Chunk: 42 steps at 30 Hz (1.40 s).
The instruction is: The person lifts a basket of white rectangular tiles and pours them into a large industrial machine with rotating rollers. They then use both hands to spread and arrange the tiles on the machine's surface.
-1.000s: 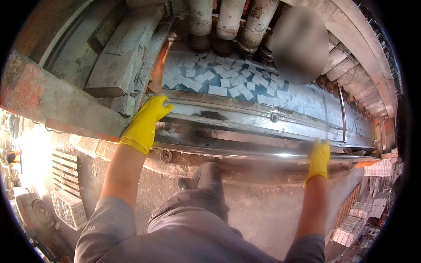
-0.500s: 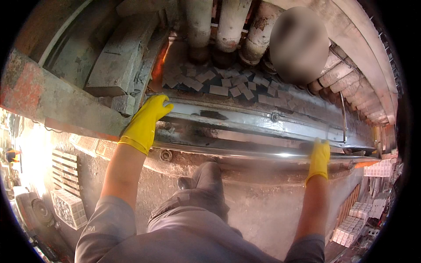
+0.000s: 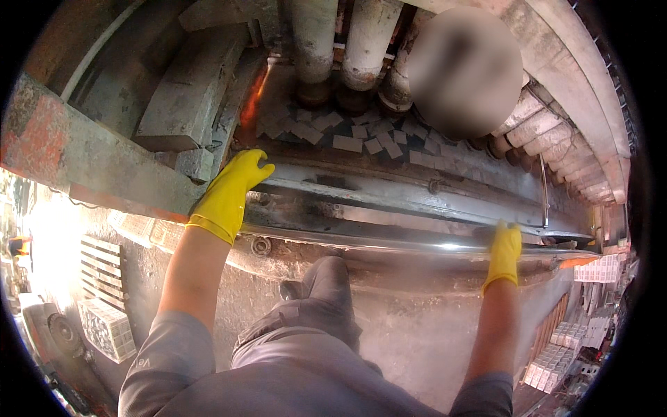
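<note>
Both my hands wear yellow rubber gloves. At the left end of a long upper metal bar (image 3: 389, 197), my left hand (image 3: 233, 184) rests with its thumb and forefinger apart; its other fingers are mostly hidden. Farther right, my right hand (image 3: 506, 251) curls its fingers over a polished metal rail (image 3: 389, 240) that runs along the machine's front. Behind the bars, many flat, pale rectangular pieces (image 3: 347, 144) lie scattered in a dark bed. My left hand is close to a rough block-shaped metal part (image 3: 194, 165).
Thick upright pipes (image 3: 313, 42) stand behind the bed, partly hidden by a blurred round patch. An orange glow (image 3: 254, 97) shows at the bed's left edge. A wooden pallet (image 3: 102, 271) and a stacked white load (image 3: 108, 330) lie at left, more stacks (image 3: 554, 358) at right.
Both hands keep their places on the metalwork. Haze over the bars has spread and dulled their shine. The blurred patch has shifted slightly left.
</note>
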Tool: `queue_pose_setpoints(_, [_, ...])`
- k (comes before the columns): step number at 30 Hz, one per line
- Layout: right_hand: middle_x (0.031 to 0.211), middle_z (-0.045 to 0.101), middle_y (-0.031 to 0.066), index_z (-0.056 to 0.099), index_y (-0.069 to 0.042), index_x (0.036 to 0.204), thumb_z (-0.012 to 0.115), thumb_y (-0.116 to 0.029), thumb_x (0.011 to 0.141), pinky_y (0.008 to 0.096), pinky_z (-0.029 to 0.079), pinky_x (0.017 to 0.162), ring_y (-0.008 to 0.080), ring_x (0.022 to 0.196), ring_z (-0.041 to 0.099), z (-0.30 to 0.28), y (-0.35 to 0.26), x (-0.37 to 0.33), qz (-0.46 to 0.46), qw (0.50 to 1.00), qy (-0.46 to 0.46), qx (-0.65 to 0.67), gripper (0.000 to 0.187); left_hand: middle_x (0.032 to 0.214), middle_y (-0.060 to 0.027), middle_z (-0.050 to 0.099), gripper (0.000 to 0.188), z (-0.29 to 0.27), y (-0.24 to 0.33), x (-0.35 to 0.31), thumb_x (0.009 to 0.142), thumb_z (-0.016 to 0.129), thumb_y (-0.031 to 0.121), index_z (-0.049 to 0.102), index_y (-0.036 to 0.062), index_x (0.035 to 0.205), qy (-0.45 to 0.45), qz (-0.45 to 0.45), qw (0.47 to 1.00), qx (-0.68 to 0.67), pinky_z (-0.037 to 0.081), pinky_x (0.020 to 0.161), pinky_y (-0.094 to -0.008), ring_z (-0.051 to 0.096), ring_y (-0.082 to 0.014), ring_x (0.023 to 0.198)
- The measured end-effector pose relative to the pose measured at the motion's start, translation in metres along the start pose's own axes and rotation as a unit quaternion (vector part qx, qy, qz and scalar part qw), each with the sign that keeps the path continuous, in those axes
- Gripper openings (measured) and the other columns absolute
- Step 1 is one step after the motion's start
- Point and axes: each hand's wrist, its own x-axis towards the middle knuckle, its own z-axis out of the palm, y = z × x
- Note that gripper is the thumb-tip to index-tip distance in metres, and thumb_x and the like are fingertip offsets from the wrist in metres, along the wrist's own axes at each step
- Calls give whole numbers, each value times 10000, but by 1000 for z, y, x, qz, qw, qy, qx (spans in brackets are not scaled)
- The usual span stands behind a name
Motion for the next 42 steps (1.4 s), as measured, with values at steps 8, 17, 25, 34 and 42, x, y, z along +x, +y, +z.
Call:
queue_pose_setpoints(8, [1239, 694, 175, 637, -78, 1314, 604, -539, 910, 452, 503, 948, 370, 1128, 666, -13, -28, -11, 21, 999, -28, 16, 614, 1272, -212, 663, 524, -7, 5, 4, 866, 726, 372, 659, 24, 1251, 0, -6, 1000, 5, 475, 1034, -439, 614, -369, 1210])
queue_pose_setpoints(17, [1240, 696, 170, 644, -79, 1304, 601, -532, 915, 462, 503, 937, 369, 1130, 663, 4, -44, 27, -30, 999, 11, -6, 599, 1257, -229, 661, 537, -7, -6, 57, 845, 744, 373, 663, 14, 1235, -10, -3, 1000, -8, 482, 1025, -439, 613, -378, 1198])
queue_pose_setpoints(25, [1240, 699, 152, 651, -95, 1286, 613, -533, 901, 463, 503, 939, 373, 1129, 660, 14, -70, 55, -31, 999, 29, -26, 584, 1262, -244, 656, 529, -13, -1, 93, 854, 741, 368, 665, 6, 1232, -7, -5, 1000, -14, 473, 1040, -439, 606, -387, 1213])
queue_pose_setpoints(34, [1243, 696, 152, 660, -96, 1262, 625, -531, 887, 485, 498, 943, 374, 1142, 654, 16, -97, 76, -13, 1000, 8, -14, 576, 1282, -239, 651, 542, -26, 10, 121, 848, 749, 361, 666, -10, 1235, -6, -10, 1000, -8, 462, 1055, -443, 594, -385, 1238])
queue_pose_setpoints(42, [1274, 683, 149, 658, -111, 1276, 617, -551, 894, 486, 495, 956, 368, 1156, 649, 20, -111, 89, 13, 999, -4, -44, 584, 1300, -237, 642, 555, -33, 17, 136, 852, 744, 364, 655, -6, 1257, -22, -20, 1000, -2, 466, 1050, -439, 597, -379, 1237])
